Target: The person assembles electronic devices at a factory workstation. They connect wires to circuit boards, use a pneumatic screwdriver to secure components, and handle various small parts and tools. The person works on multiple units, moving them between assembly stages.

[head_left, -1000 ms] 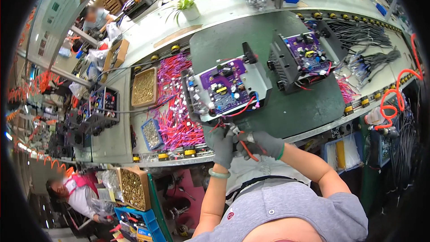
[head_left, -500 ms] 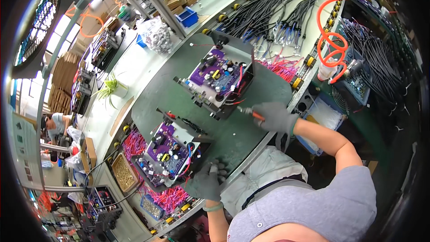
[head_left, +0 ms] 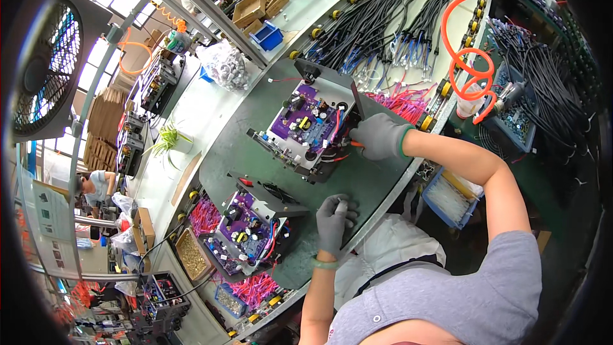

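Two open metal units with purple circuit boards sit on a dark green work surface (head_left: 377, 182). My right hand (head_left: 378, 137), in a grey glove, is closed on an orange-handled tool (head_left: 356, 144) at the right side of the farther unit (head_left: 305, 124). The tool's tip is hidden among red and black wires there. My left hand (head_left: 332, 220), also gloved, is over the surface to the right of the nearer unit (head_left: 246, 233), apart from it. Its fingers are curled in, and what they hold, if anything, does not show.
Bundles of black cables (head_left: 377, 22) and pink-red wires (head_left: 405, 103) lie beyond the units. A coiled orange air hose (head_left: 469, 76) hangs at the right, near a blue bin (head_left: 450, 198). A tray of small brass-coloured parts (head_left: 193, 254) stands at the left.
My right hand has moved up and left with the orange-handled tool, to the farther unit's wires. My left hand has moved away from the nearer unit, up and right. The view has shifted slightly.
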`<state>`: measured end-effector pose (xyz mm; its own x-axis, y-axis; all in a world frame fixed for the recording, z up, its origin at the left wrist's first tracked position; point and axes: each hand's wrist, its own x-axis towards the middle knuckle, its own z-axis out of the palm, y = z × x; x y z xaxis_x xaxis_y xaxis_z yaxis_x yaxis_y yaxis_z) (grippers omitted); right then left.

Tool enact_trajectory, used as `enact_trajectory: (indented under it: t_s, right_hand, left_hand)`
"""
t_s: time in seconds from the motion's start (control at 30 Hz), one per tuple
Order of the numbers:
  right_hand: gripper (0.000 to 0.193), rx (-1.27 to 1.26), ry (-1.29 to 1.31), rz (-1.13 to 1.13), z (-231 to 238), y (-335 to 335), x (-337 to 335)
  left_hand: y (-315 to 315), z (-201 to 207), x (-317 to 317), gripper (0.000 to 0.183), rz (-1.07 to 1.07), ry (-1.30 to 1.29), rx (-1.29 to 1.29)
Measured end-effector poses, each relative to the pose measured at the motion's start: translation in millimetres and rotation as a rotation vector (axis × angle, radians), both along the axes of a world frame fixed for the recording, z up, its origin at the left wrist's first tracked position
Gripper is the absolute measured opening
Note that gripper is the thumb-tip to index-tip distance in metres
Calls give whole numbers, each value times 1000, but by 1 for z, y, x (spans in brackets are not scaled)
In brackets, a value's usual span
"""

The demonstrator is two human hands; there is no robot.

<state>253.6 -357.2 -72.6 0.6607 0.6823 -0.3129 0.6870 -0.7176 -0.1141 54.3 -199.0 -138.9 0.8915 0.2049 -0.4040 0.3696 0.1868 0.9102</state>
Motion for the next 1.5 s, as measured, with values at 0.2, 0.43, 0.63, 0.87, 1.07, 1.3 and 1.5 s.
enact_trajectory:
  t_s: [0.2, 0.43, 0.63, 0.87, 1.07, 1.3, 1.5]
  right_hand:
    - [37, -87, 44, 72, 22, 6, 10]
    - [37, -216, 3, 162, 24, 22, 13]
    - [29, 41, 385, -1, 27, 0, -11]
    - [32, 736, 1488, -457, -42, -33, -116]
    - [31, 480, 598, 81, -24, -19, -112]
    - [62, 471, -231, 414, -32, 34, -90]
    - [47, 684, 12, 479, -30, 67, -105]
  left_hand:
    - [6, -3, -5, 20, 14, -31, -44]
    - [4, -12, -6, 19, 4, -38, -39]
    - [9, -14, -7, 19, 27, -47, -87]
    - [7, -10, 44, 25, 48, -31, -249]
    - [18, -21, 8, 22, 241, -134, -212]
    - [63, -48, -148, 18, 355, -73, 523]
    - [149, -14, -261, 27, 566, 100, 1108]
